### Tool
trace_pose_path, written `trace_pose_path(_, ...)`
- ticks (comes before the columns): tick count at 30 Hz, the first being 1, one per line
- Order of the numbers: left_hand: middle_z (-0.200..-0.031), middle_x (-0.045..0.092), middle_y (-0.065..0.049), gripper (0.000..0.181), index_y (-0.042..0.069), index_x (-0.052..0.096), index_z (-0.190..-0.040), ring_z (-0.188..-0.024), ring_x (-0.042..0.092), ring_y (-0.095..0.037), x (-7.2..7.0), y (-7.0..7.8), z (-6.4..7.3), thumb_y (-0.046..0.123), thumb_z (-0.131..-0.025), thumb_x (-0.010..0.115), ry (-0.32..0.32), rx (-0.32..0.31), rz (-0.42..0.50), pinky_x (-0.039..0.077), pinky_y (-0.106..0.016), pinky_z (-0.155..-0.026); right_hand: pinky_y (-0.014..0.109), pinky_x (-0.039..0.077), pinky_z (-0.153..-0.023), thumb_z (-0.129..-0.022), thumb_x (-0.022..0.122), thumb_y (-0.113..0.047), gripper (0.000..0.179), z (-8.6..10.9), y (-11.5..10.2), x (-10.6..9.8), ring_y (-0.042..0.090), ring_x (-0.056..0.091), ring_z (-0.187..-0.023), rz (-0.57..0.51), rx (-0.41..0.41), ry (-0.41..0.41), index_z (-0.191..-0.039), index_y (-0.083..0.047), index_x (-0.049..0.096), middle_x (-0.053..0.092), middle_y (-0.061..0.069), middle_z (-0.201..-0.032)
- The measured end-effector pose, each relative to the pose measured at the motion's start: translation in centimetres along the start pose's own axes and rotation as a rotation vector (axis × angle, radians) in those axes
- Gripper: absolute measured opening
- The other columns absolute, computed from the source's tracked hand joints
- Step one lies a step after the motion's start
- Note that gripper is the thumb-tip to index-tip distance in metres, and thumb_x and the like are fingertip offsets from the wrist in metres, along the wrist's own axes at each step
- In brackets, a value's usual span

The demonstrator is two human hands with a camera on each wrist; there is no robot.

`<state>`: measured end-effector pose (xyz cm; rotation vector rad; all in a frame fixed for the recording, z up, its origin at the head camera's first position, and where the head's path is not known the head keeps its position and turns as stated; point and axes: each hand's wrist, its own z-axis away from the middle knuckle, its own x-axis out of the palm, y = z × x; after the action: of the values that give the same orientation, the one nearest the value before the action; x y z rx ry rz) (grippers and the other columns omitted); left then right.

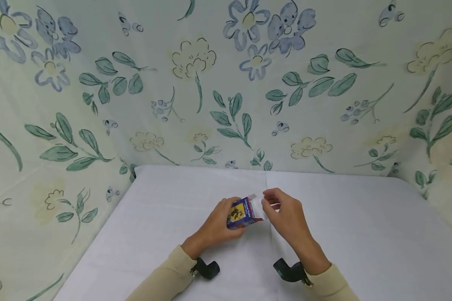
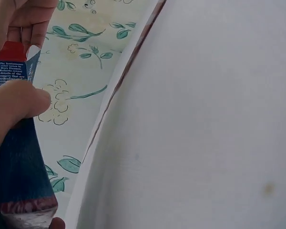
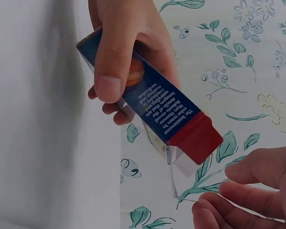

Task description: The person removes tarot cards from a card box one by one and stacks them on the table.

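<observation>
My left hand [image 1: 219,221] grips a small blue card box [image 1: 238,214] with a yellow picture panel on its front. The box is tilted, and its end toward the right stands unfolded, with a red flap [image 3: 199,139] and white inner flaps [image 3: 183,161] sticking out. In the left wrist view, the thumb [image 2: 26,99] lies across the printed narrow side. My right hand [image 1: 286,211] is at the unfolded end, its fingers loosely bent and the thumb apart from them. One right fingertip [image 3: 205,217] comes right at the edge of a white flap. The inside of the box is hidden.
A white cloth [image 1: 165,200] covers the table under both hands. Behind it and at the sides hang curtains [image 1: 196,125] with a flower and leaf print. A dark camera mount [image 1: 207,268] sits on the left wrist, another camera mount [image 1: 289,271] on the right.
</observation>
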<state>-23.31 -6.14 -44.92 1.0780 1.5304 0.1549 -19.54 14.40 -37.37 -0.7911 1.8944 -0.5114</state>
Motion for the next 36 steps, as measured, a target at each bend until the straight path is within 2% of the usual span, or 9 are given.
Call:
trace_pose_path(3, -0.124, 0.049, 0.000, 0.079, 0.015, 0.037, -0.141, -0.107, 0.047, -0.012, 0.1, -0.5, -0.1, 0.032, -0.077, 0.079, 0.027, 0.021, 0.067, 0.045, -0.032, -0.092, 0.035, 0.055, -0.073, -0.087, 0.071, -0.013, 0.022, -0.1, 0.2, 0.3, 0.019, 0.065, -0.085, 0.020, -0.011, -0.004, -0.108, -0.005, 0.067, 0.070, 0.006, -0.095)
trace_pose_path(6, -0.128, 0.050, -0.002, 0.078, 0.012, 0.038, -0.140, -0.110, 0.049, -0.012, 0.3, -1.1, 0.1, 0.035, -0.078, 0.080, 0.035, 0.031, 0.107, 0.044, -0.034, -0.095, 0.033, 0.055, -0.070, -0.086, 0.072, -0.013, 0.021, -0.1, 0.2, 0.6, 0.019, 0.063, -0.083, 0.038, -0.019, 0.001, -0.105, -0.006, 0.068, 0.069, 0.004, -0.093)
trace_pose_path(12, -0.131, 0.050, -0.002, 0.081, 0.013, 0.037, -0.141, -0.112, 0.049, -0.012, 0.9, -1.8, 0.3, 0.043, -0.078, 0.078, 0.045, 0.054, 0.128, 0.043, -0.035, -0.098, 0.031, 0.053, -0.068, -0.084, 0.074, -0.014, 0.018, -0.2, 0.3, 1.2, 0.016, 0.060, -0.078, 0.047, -0.048, -0.017, -0.101, -0.009, 0.069, 0.066, 0.000, -0.085)
trace_pose_path(21, -0.126, 0.048, 0.004, 0.076, 0.018, 0.038, -0.138, -0.110, 0.047, -0.010, 1.2, -2.2, 0.4, 0.033, -0.078, 0.081, 0.091, 0.149, 0.127, 0.044, -0.032, -0.094, 0.023, 0.047, -0.058, -0.084, 0.075, -0.019, 0.019, -0.1, 0.8, 2.1, 0.013, 0.056, -0.074, 0.005, 0.070, -0.113, -0.101, -0.012, 0.069, 0.064, -0.003, -0.082)
trace_pose_path(26, -0.125, 0.047, 0.005, 0.075, 0.019, 0.038, -0.137, -0.108, 0.047, -0.009, 1.2, -2.3, 0.6, 0.030, -0.077, 0.082, 0.097, 0.160, 0.130, 0.044, -0.031, -0.093, 0.025, 0.046, -0.057, -0.082, 0.077, -0.021, 0.024, 0.1, 1.0, 2.6, 0.013, 0.055, -0.072, -0.022, 0.121, -0.153, -0.103, -0.014, 0.067, 0.063, -0.003, -0.079)
trace_pose_path(36, -0.124, 0.047, 0.007, 0.075, 0.021, 0.039, -0.136, -0.107, 0.047, -0.008, 1.2, -2.5, 0.5, 0.030, -0.075, 0.082, 0.107, 0.165, 0.134, 0.044, -0.030, -0.091, 0.025, 0.047, -0.058, -0.078, 0.081, -0.019, 0.028, 0.1, 1.2, 3.2, 0.013, 0.055, -0.072, -0.016, 0.147, -0.169, -0.099, -0.013, 0.062, 0.060, -0.004, -0.077)
